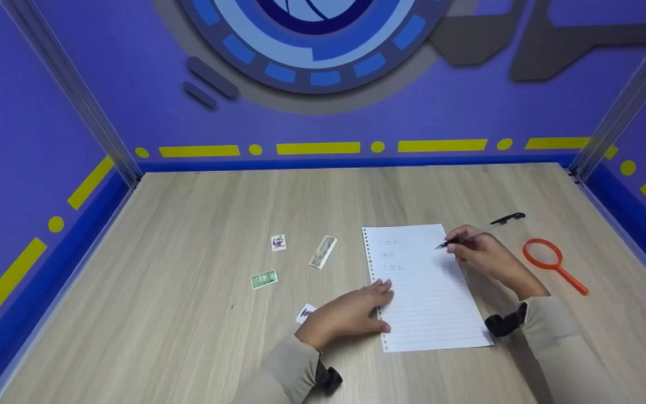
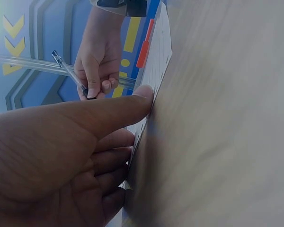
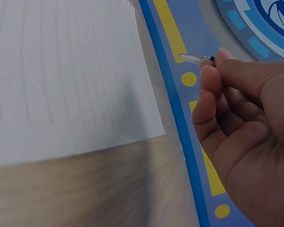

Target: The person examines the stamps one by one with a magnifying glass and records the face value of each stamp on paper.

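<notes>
A lined sheet of punched paper (image 1: 429,303) lies on the table, with faint writing in its upper left part. My left hand (image 1: 351,311) rests on the sheet's left edge, thumb and fingertips touching the holes' margin. In the left wrist view the thumb (image 2: 128,106) presses at that edge. My right hand (image 1: 483,252) pinches a clear pen (image 1: 483,231) with a black cap on its back end, over the sheet's upper right. In the right wrist view the pen's tip (image 3: 187,57) shows past the fingertips, raised off the paper.
An orange magnifying glass (image 1: 558,264) lies right of the sheet. Several small stamps are to its left, among them a green one (image 1: 264,279), a long grey one (image 1: 323,251) and a white one (image 1: 278,242); another (image 1: 305,313) is partly behind my left hand. Blue-purple walls enclose the table.
</notes>
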Demonstrator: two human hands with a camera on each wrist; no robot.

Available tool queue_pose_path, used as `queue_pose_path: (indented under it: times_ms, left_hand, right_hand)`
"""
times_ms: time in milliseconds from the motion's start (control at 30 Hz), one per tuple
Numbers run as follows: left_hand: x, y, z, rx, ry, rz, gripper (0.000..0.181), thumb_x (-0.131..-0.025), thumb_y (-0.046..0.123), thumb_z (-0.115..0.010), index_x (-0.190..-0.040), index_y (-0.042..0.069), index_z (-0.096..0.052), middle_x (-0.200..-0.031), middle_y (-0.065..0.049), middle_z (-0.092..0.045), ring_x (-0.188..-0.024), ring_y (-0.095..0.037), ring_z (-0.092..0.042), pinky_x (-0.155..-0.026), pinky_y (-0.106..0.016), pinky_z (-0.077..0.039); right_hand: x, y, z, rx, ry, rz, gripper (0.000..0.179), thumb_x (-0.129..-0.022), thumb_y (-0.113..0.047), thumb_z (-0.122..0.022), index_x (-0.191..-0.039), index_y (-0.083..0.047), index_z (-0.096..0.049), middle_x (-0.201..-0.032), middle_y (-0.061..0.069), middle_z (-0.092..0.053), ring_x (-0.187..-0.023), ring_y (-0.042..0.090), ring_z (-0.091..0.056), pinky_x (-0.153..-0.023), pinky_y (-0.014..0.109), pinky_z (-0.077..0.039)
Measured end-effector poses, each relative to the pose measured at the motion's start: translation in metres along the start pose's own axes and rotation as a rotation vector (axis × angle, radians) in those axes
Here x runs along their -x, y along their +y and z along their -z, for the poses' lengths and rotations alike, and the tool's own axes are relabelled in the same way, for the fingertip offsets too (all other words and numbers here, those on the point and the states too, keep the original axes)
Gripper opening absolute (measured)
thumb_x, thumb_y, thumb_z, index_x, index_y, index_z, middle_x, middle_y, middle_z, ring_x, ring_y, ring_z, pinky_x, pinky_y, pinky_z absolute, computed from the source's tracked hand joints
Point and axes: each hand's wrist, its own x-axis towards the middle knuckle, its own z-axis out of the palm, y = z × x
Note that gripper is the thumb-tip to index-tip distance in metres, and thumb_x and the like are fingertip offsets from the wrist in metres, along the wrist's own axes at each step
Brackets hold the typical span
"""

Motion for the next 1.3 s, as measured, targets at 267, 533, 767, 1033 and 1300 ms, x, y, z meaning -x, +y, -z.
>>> queue_pose_path:
  times_ms: [267,533,767,1033,1300]
  left_hand:
    - [0.000,-0.001,-0.001,-0.004,0.002,-0.001,0.067,-0.089,0.028,-0.066,-0.146,0.005,-0.040,-0.156,-0.008,-0.031,-0.147,-0.021,-0.025,-0.120,-0.028,-0.022]
    - [0.001,-0.001,-0.001,0.008,0.010,-0.002,0.066,-0.089,0.028,-0.066,-0.145,0.004,-0.041,-0.156,-0.008,-0.030,-0.147,-0.020,-0.024,-0.120,-0.027,-0.022]
    - [0.001,-0.001,-0.001,0.005,0.008,-0.009,0.066,-0.090,0.028,-0.066,-0.145,0.004,-0.040,-0.156,-0.008,-0.030,-0.146,-0.020,-0.024,-0.120,-0.028,-0.022]
    - [0.001,-0.001,-0.001,0.026,0.001,-0.003,0.066,-0.090,0.027,-0.066,-0.146,0.004,-0.039,-0.157,-0.009,-0.029,-0.147,-0.021,-0.023,-0.120,-0.029,-0.021]
    - [0.001,0.000,0.000,0.023,-0.002,0.002,0.066,-0.090,0.027,-0.066,-0.146,0.004,-0.039,-0.157,-0.009,-0.029,-0.147,-0.021,-0.023,-0.120,-0.029,-0.022]
  right_hand:
    - [0.007,0.007,0.012,0.012,0.009,0.002,0.027,-0.096,-0.017,-0.058,-0.113,0.002,-0.051,-0.095,0.014,-0.054,-0.077,0.010,-0.054,-0.066,0.023,-0.051]
    - [0.011,0.012,0.023,0.138,0.045,0.036,0.022,-0.095,-0.014,-0.058,-0.112,0.001,-0.059,-0.099,0.008,-0.058,-0.076,0.005,-0.054,-0.065,0.021,-0.052]
    - [0.017,0.020,0.033,0.258,0.079,0.020,0.021,-0.094,-0.018,-0.061,-0.111,-0.006,-0.064,-0.106,0.008,-0.062,-0.081,0.000,-0.054,-0.069,0.014,-0.050]
    - [0.025,0.026,0.043,0.412,0.130,-0.012,0.022,-0.092,-0.024,-0.065,-0.111,-0.013,-0.067,-0.109,0.011,-0.069,-0.091,0.013,-0.060,-0.071,0.013,-0.047]
    - [0.027,0.034,0.050,0.404,0.182,0.090,0.019,-0.087,-0.009,-0.069,-0.105,-0.011,-0.071,-0.105,0.012,-0.071,-0.084,-0.004,-0.057,-0.068,0.011,-0.046]
